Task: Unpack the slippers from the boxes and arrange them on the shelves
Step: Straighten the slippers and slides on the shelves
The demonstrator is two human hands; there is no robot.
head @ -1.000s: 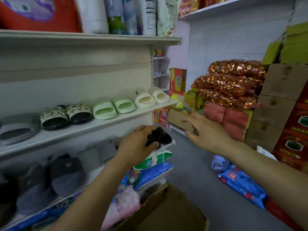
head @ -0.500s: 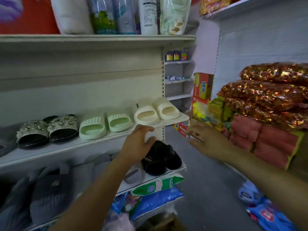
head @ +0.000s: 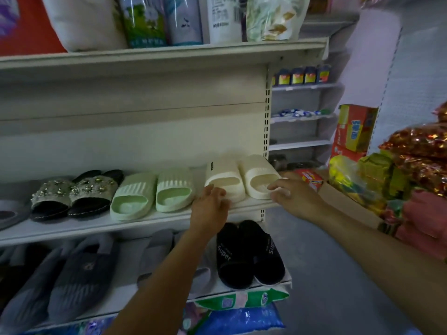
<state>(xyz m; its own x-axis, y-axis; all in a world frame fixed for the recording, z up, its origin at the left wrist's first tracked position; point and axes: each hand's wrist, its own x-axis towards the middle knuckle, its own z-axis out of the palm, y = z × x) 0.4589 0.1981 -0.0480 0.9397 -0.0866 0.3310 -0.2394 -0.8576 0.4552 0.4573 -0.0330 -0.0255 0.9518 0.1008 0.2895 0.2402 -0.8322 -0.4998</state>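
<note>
A pair of cream slippers point(head: 242, 176) stands at the right end of the middle shelf point(head: 101, 224). My left hand point(head: 210, 209) touches the front of the left cream slipper, fingers apart. My right hand point(head: 292, 197) touches the toe of the right cream slipper, fingers loosely spread. Left of them stand pale green slippers point(head: 152, 194) and beaded black slippers point(head: 72, 195). On the lower shelf, black "Super" slippers point(head: 249, 255) sit at the right end, with grey slippers point(head: 67, 279) to their left.
Bottles and bags point(head: 169, 20) fill the top shelf. Packaged goods point(head: 239, 308) lie under the lower shelf. To the right are gold-wrapped snack bags point(head: 420, 151), pink packs point(head: 425, 218), an open cardboard box point(head: 348, 201) and red-yellow cartons point(head: 353, 129). Grey floor point(head: 338, 286) runs between.
My left hand left the black slippers on the lower shelf and rose to the cream pair. My right hand moved left to the cream pair. The view tilted up.
</note>
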